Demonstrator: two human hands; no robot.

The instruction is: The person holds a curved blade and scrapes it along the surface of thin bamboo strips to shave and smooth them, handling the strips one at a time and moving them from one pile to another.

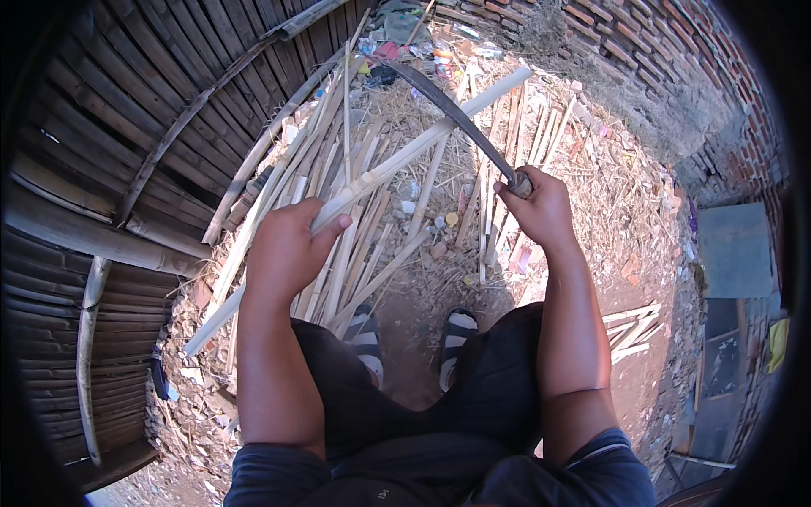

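My left hand (289,238) is wrapped round a long pale split bamboo strip (397,158). The strip slants from the lower left, behind my left forearm, up to the far right. My right hand (539,207) grips the handle of a sickle (477,135) with a long, dark, curved blade. The blade reaches up and to the left, crossing the bamboo strip near its far part. It looks as if it lies over or against the strip; I cannot tell whether it has cut in.
Split bamboo pieces (363,241) lie piled in front of my feet, with more strips (503,173) beyond on the right. A short stack (632,331) sits by my right arm. A bamboo wall (169,93) stands left, a brick wall (659,51) far right. Shavings and litter cover the ground.
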